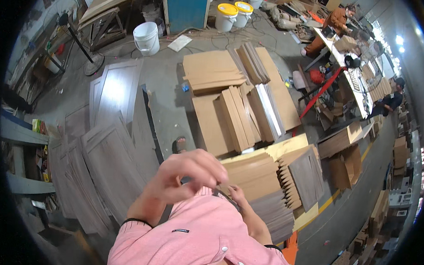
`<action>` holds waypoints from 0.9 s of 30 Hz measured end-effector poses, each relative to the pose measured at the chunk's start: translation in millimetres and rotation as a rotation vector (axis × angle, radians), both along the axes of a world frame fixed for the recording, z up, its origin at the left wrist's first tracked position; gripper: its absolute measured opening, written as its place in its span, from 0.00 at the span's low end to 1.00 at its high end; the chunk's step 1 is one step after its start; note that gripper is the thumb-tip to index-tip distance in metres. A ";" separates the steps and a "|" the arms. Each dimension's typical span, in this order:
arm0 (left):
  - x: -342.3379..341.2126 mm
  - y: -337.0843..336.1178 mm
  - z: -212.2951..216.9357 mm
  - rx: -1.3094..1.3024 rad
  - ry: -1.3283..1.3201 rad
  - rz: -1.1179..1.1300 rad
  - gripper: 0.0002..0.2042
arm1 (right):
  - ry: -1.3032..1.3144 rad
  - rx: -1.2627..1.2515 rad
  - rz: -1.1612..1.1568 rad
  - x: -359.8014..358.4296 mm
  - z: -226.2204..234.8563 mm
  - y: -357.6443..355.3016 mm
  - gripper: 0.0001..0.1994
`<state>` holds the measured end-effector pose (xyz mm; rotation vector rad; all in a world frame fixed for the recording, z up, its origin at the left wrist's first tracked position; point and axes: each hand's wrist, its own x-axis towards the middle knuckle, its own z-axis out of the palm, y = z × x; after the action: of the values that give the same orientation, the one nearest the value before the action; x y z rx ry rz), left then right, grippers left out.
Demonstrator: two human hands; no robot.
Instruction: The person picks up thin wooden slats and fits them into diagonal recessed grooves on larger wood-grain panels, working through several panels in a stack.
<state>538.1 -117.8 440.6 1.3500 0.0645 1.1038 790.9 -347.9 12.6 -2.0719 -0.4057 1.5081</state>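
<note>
My left hand (189, 174) is raised in front of my chest, slightly blurred, with its fingers curled in and the thumb bent toward them. Anything between its fingertips is too small to make out. Lower and to the right, my right hand (238, 194) has its fingers bent together beside the near edge of a stack of brown boards (250, 176). What it pinches, if anything, is hidden. Next to that stack lie grey wood-grain panels (267, 214) and another pile topped by a grey panel (306, 175).
Grey cabinet-door panels (110, 161) lean in a group on the left. Brown board stacks (236, 119) stand ahead on a low base. White buckets (146, 38), a blue cabinet (186, 12) and cables are farther back. Two people work by a long table (351, 76) at right.
</note>
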 end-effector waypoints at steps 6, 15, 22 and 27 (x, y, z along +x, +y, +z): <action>-35.3 97.7 -110.4 -0.075 0.713 0.301 0.14 | -0.046 -0.143 -0.175 15.3 -19.1 44.6 0.14; -118.3 254.3 -119.2 0.123 1.015 0.488 0.12 | -0.182 0.124 0.203 -7.4 -34.4 234.4 0.11; -148.6 352.9 -113.9 -0.095 1.045 0.631 0.11 | -0.161 0.201 0.122 -53.0 28.5 514.5 0.20; -128.2 426.2 -118.4 -0.104 1.106 0.586 0.10 | -0.169 0.280 0.168 -76.6 10.8 600.1 0.21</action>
<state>410.0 308.4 322.2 1.7469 1.3687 0.6581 714.2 252.2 23.4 -1.9854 -0.8244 1.2847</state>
